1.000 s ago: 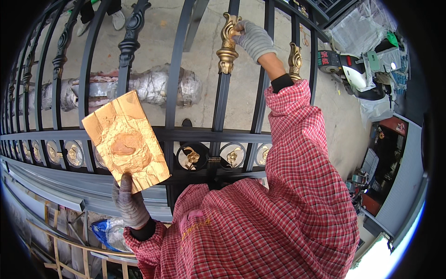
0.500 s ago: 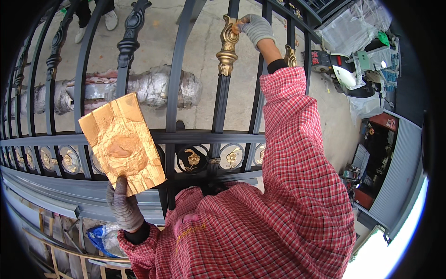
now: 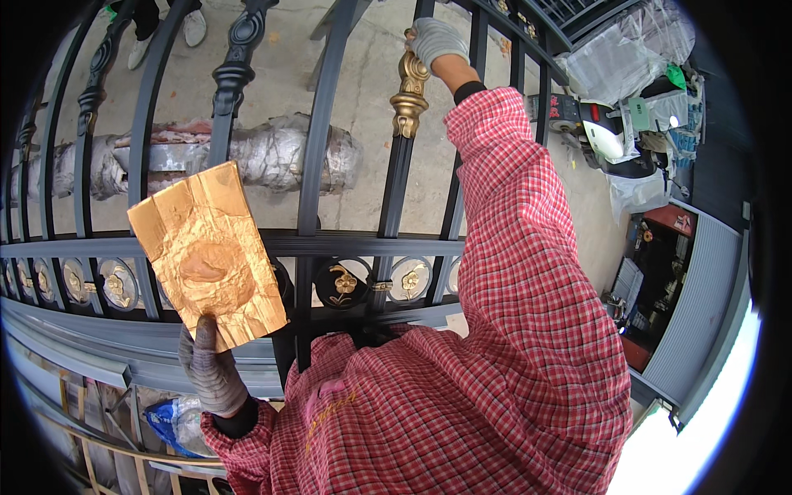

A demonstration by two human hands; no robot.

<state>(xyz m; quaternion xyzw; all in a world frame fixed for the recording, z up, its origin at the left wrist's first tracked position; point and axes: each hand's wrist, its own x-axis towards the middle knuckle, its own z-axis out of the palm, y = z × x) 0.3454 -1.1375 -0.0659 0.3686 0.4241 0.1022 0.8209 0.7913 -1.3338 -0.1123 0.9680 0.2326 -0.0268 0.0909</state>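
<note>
My left hand (image 3: pixel 214 373), in a grey striped glove, grips the lower edge of a gold-coated piece of cardboard (image 3: pixel 177 219), thumb on its face. A brownish-gold smear of paint (image 3: pixel 203 262) lies in the middle of the card. Against the upper end of a gold ornament (image 3: pixel 408 103) on a dark fence bar, my gloved right hand (image 3: pixel 439 43) is closed. Its fingertips are partly hidden behind the bar, so whatever they pinch cannot be made out. Another ornament (image 3: pixel 233 78), further left, is plain black.
The dark metal fence rail (image 3: pixel 363 246) crosses in front of me, with gold flower medallions (image 3: pixel 410 279) below. Beyond the bars lies a wrapped silvery bundle (image 3: pixel 280 153). A covered scooter (image 3: pixel 606 140) stands at the right. A person's shoes (image 3: pixel 195 29) show at the top left.
My right hand has moved up along the gold ornament to its top end, uncovering more of its middle. The cardboard in my left hand has shifted slightly left.
</note>
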